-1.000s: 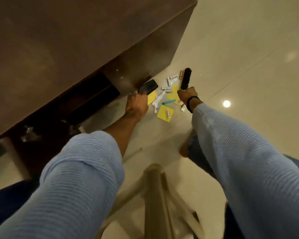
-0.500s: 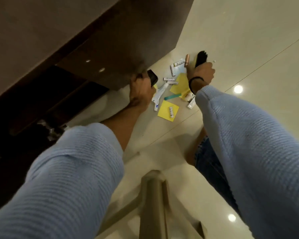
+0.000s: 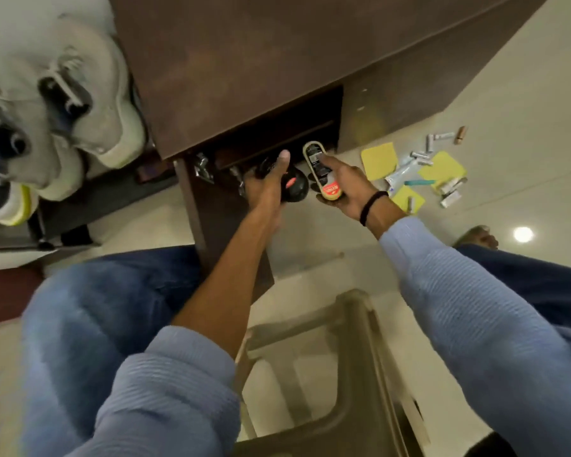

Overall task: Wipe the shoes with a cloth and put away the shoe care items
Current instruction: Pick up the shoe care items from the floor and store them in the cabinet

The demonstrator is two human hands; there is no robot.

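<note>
Frame centre: left hand [image 3: 267, 189] is wrapped round the black polish applicator [image 3: 294, 188], right hand [image 3: 345, 189] clamps the brush [image 3: 320, 171], both at the open cabinet shelf [image 3: 287, 135]. I'd slide 1 in at a time, flat, well back.

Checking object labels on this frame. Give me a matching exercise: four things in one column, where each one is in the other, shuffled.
Things:
1. black round container
2. tan-backed brush
3. yellow sheets
4. pale sneakers

Places:
a. on the floor, right of the cabinet
b. held in the right hand
c. left of the cabinet
d. held in the left hand

Pairs: 1-d, 2-b, 3-a, 4-c.
</note>
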